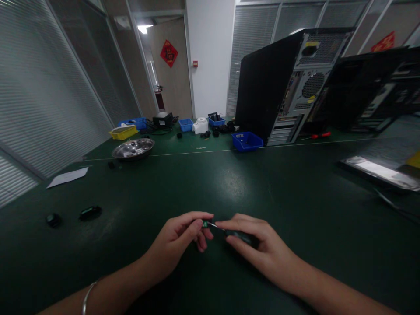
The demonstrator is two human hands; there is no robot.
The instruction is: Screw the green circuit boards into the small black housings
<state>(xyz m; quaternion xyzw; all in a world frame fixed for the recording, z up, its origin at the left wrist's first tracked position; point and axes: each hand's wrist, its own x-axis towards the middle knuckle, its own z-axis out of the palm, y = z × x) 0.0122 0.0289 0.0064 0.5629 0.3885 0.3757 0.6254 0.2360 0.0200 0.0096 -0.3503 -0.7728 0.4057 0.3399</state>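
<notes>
Near the front of the green table, my left hand pinches a small green part between thumb and fingers. My right hand is closed round the dark handle of a screwdriver-like tool. Its thin metal shaft points left, and the tip meets the green part or lies right beside it. Most of the small part is hidden by my left fingers. Two small dark pieces, one at the far left and one with green on it, lie on the table.
A metal bowl with small items and a white paper are at the left. A blue bin stands before a black computer case. More bins line the back. A flat metallic device lies at the right.
</notes>
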